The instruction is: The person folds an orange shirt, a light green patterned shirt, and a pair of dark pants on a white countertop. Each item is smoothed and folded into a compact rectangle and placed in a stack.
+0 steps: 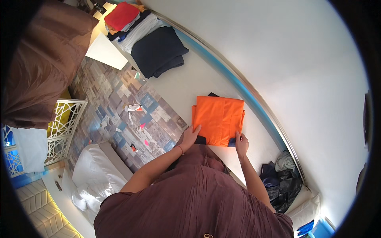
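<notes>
A folded orange garment (pixel 220 119) lies on the long white surface in front of me, on top of darker cloth (pixel 201 140) that peeks out along its edges. My left hand (pixel 189 137) grips its lower left edge, thumb on top and the other fingers mostly hidden. At the lower right corner my right hand (pixel 241 143) is closed on the cloth with curled fingers. The orange garment looks flat and squared, with a vertical crease down the middle. Its exact kind cannot be made out.
Dark folded clothes (pixel 156 51) lie farther along the white surface (pixel 254 131), before a pile topped with red cloth (pixel 122 16). A heap of dark clothes (pixel 279 184) sits at the right. Small scraps lie on the patterned floor (pixel 123 91). White bedding (pixel 97 170) is at the left.
</notes>
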`<state>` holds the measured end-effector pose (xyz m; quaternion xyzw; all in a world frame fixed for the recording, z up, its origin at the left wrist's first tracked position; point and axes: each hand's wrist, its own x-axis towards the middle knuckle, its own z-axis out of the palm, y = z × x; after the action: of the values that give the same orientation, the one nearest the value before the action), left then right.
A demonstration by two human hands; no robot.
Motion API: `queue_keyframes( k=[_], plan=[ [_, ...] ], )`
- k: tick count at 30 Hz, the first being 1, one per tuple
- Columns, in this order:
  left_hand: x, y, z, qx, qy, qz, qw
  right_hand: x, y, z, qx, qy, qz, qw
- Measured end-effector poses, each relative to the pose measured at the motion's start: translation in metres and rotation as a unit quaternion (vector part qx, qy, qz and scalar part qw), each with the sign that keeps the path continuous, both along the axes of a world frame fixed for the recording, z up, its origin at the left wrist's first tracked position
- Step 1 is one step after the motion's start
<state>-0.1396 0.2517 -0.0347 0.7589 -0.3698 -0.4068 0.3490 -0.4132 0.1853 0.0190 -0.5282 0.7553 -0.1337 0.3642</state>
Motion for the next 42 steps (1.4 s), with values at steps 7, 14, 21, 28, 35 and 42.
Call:
queue_keyframes(
  k=[7,14,21,28,35,42],
  plan=[
    [0.013,-0.026,0.065,-0.045,-0.08,0.011,0.996,-0.013,-0.01,-0.03,-0.139,-0.032,0.018,0.99],
    [0.066,-0.102,0.068,0.169,0.049,-0.037,0.984,0.015,-0.118,-0.024,0.066,-0.087,0.047,0.993],
    [0.081,-0.126,0.093,0.029,0.302,-0.1,0.948,0.029,-0.129,0.062,0.031,-0.439,0.052,0.896],
    [0.084,-0.077,0.182,-0.236,-0.019,-0.278,0.931,0.012,-0.103,0.121,-0.276,-0.294,0.234,0.885],
    [0.057,-0.023,0.084,-0.136,-0.267,-0.406,0.864,-0.028,-0.068,0.028,-0.266,-0.056,0.083,0.959],
    [0.056,-0.06,0.081,-0.035,-0.048,-0.085,0.995,0.001,0.004,-0.037,0.052,-0.211,-0.136,0.967]
  ],
)
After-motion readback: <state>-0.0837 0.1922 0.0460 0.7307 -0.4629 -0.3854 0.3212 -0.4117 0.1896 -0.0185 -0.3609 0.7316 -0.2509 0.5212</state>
